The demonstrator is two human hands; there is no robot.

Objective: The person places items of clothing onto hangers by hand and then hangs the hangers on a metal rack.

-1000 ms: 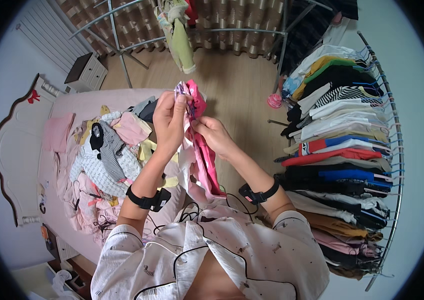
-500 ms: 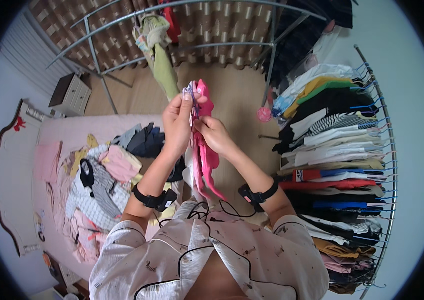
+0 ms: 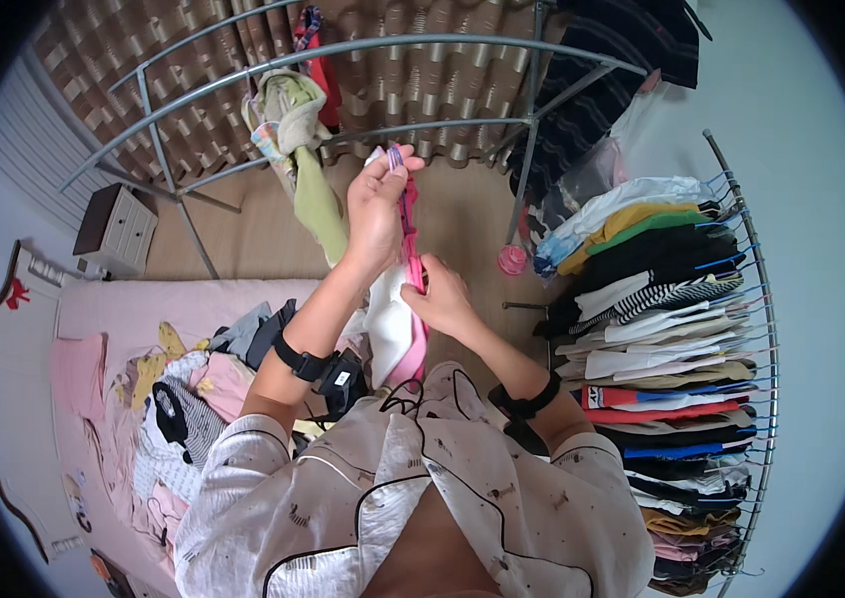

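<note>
My left hand [image 3: 374,214] is raised in front of me, closed on a bundle of thin purple-and-white loops [image 3: 396,157]. Whether these are straps or hangers I cannot tell. Below the loops hangs a bright pink garment [image 3: 409,209] with a white part [image 3: 389,321] that widens toward my chest. My right hand [image 3: 440,299] is closed on the garment's pink edge lower down, fingers partly hidden behind the cloth. The garment's exact kind does not show.
Clothes on hangers fill a rail [image 3: 763,289] at the right. A pile of clothes [image 3: 193,399] lies on the pink bed [image 3: 143,309] at the left. Ahead stands a grey metal frame [image 3: 412,45] with a green garment [image 3: 318,199] hanging from it.
My left hand has moved up and slightly right with the loops. My right hand has slid down the garment, and its white part now shows more. My view has shifted a little.
</note>
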